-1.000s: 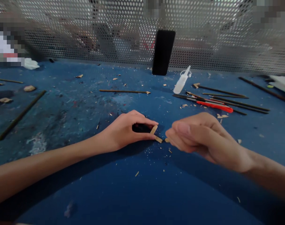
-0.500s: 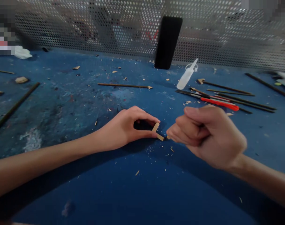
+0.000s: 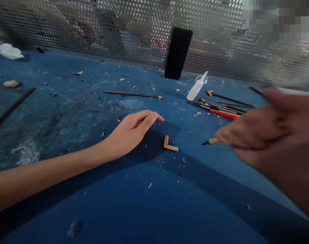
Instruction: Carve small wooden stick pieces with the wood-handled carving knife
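While a blue workbench (image 3: 134,213) spreads below, the left hand (image 3: 130,134) rests near its middle, fingers loosely together and empty, just beside a wooden L-shaped piece (image 3: 169,145) lying free; the right hand (image 3: 273,135) (motion-blurred) appears to pinch a dark-tipped stick (image 3: 211,141) near the right edge.

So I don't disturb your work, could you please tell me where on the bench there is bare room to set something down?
The blue workbench is freest below the wooden L-piece, with only fine shavings, and between the left hand and the long wooden stick. It's crowded on the right, around the red-handled craft knife, dark sticks and glue bottle.
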{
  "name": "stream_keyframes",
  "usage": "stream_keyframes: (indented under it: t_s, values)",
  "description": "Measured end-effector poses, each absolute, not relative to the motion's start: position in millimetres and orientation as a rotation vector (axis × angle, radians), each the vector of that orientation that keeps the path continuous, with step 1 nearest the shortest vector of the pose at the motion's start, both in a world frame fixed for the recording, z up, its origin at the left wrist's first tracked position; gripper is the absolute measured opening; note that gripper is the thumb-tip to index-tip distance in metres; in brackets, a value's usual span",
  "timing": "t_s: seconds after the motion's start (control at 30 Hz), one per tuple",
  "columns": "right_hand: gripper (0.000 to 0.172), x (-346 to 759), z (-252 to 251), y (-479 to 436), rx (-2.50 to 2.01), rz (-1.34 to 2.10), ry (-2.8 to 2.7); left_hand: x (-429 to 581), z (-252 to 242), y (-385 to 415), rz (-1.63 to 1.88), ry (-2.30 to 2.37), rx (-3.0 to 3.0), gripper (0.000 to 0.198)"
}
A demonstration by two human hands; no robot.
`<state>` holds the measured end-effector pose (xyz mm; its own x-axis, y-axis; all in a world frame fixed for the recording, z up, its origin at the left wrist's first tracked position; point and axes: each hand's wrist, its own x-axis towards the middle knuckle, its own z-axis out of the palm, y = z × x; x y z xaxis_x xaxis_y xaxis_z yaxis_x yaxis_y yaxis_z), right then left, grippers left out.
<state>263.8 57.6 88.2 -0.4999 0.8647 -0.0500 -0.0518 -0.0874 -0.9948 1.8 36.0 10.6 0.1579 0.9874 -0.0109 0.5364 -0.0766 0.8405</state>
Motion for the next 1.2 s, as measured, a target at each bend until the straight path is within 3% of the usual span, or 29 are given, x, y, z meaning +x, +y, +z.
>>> stream_keyframes:
  t_s: [0.17, 0.43, 1.2]
  values:
    - [0.059, 256, 66, 51, -0.791, 1.723, -1.366, 6, 6, 32, 0.758, 1.272, 2.032, 0.026]
    - [0.058, 224, 64, 50, -0.609, 1.865, -1.506, 8, 2, 33, 0.795, 1.022, 2.221, 0.022]
    - [0.059, 219, 55, 44, -0.664, 1.805, -1.516, 9, 3, 32, 0.827, 1.021, 2.19, 0.021]
